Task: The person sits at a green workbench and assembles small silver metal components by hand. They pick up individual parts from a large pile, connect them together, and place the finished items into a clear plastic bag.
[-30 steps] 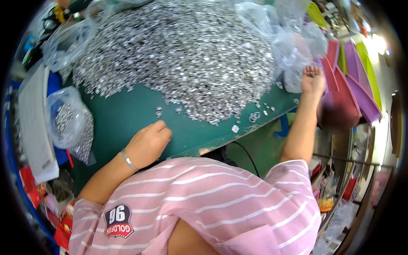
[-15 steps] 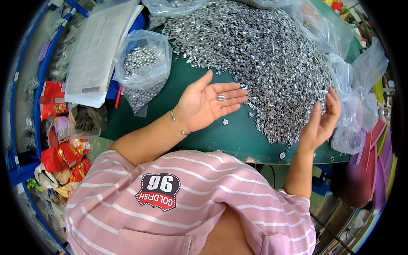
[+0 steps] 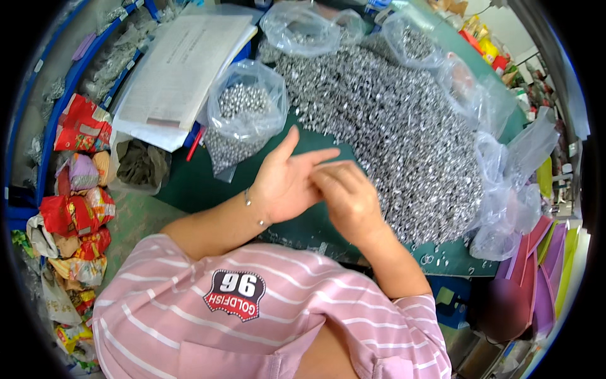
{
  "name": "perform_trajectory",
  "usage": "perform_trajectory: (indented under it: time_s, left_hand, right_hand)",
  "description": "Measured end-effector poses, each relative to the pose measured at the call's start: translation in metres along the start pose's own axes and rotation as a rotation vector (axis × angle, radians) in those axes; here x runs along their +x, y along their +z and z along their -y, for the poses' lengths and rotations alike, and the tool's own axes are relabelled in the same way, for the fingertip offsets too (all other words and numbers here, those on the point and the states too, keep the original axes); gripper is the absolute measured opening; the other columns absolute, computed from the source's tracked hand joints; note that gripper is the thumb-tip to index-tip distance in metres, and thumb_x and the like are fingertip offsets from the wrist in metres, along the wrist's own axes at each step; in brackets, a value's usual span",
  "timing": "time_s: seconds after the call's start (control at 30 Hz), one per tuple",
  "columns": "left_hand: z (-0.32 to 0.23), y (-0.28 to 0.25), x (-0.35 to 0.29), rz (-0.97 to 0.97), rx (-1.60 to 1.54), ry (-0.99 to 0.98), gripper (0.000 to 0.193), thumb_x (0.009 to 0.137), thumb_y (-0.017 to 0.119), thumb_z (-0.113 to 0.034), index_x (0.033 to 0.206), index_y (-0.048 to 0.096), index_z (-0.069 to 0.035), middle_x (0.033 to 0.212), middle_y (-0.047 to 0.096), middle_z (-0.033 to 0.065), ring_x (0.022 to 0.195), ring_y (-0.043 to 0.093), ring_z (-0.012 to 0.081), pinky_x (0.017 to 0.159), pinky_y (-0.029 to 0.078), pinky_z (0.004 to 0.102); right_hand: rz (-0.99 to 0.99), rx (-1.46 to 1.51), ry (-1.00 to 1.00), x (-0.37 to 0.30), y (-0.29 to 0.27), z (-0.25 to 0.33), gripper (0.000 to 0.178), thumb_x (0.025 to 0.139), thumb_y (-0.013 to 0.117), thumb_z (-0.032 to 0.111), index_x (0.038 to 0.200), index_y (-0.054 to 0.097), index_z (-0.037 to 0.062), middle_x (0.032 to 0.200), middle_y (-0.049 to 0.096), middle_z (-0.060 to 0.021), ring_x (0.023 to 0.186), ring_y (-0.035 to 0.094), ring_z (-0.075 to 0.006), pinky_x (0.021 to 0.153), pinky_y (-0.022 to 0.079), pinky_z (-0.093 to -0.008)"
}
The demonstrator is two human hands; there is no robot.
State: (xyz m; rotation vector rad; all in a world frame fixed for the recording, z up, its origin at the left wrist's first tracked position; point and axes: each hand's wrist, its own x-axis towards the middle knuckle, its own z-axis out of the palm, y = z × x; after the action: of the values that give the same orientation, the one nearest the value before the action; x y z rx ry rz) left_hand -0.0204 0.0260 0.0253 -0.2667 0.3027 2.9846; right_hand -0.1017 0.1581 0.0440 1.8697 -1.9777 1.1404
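Observation:
My left hand (image 3: 284, 186) is palm up over the front of the green table (image 3: 189, 183), fingers stretched out and thumb raised. Across its fingers comes my right hand (image 3: 355, 203), its fingertips bent together against them. Whatever lies between the two hands is hidden by the right fingers. Just beyond them spreads a big heap of small shiny silver metal pieces (image 3: 410, 132). Left of the heap, close to my left thumb, stands an open clear plastic bag (image 3: 274, 101) holding round silver beads (image 3: 243, 100).
Papers (image 3: 183, 69) lie at the far left, with a red pen (image 3: 195, 144) by their near edge. Clear plastic bags (image 3: 300, 28) line the back and right of the heap. A tub of dark material (image 3: 140, 165) and red packets (image 3: 82, 123) sit left, beside blue shelving.
My right hand has swung left from the heap's right side onto my left fingers. The small silver piece on the left fingers is now out of sight. The view has shifted slightly.

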Motion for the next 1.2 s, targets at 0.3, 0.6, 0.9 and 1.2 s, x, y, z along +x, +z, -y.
perform_trajectory:
  time_s: [0.3, 0.6, 0.9, 1.2]
  left_hand:
    - [-0.015, -0.012, -0.031, -0.083, -0.051, 0.148, 0.065, 0.097, 0.034, -0.047, 0.129, 0.04, 0.009, 0.136, 0.04, 0.0267, 0.128, 0.04, 0.0345, 0.108, 0.032, 0.0455]
    - [-0.017, -0.026, -0.037, -0.073, -0.058, 0.142, 0.06, 0.098, 0.033, -0.045, 0.126, 0.045, 0.007, 0.131, 0.047, 0.0245, 0.124, 0.046, 0.033, 0.104, 0.037, 0.0411]
    - [-0.015, -0.03, -0.025, -0.066, -0.115, 0.084, 0.062, 0.099, 0.027, -0.044, 0.128, 0.043, 0.009, 0.134, 0.044, 0.0268, 0.126, 0.043, 0.0354, 0.106, 0.036, 0.0435]
    - [-0.016, -0.028, -0.019, -0.149, -0.111, 0.07, 0.059, 0.099, 0.03, -0.043, 0.124, 0.047, 0.007, 0.13, 0.048, 0.0258, 0.123, 0.046, 0.0351, 0.104, 0.038, 0.0434]
  right_hand:
    - [-0.178, 1.31, 1.073, 0.017, -0.026, -0.04, 0.02, 0.088, 0.055, 0.003, 0.105, 0.058, -0.0063, 0.091, 0.064, -0.0112, 0.078, 0.063, -0.017, 0.065, 0.053, -0.0269]
    - [-0.409, 1.744, 1.051, 0.025, -0.049, -0.066, 0.048, 0.098, 0.035, 0.028, 0.122, 0.042, -0.0129, 0.129, 0.045, -0.0296, 0.12, 0.048, -0.0382, 0.099, 0.045, -0.0416]
    - [-0.437, 1.841, 0.968, 0.018, -0.055, -0.069, 0.056, 0.1, 0.032, 0.035, 0.13, 0.036, -0.0116, 0.138, 0.037, -0.0281, 0.129, 0.039, -0.0372, 0.103, 0.039, -0.0444]
    - [-0.308, 1.37, 1.121, 0.017, -0.059, -0.069, 0.038, 0.096, 0.044, 0.012, 0.126, 0.04, -0.0113, 0.123, 0.052, -0.026, 0.115, 0.054, -0.0327, 0.096, 0.048, -0.0379]
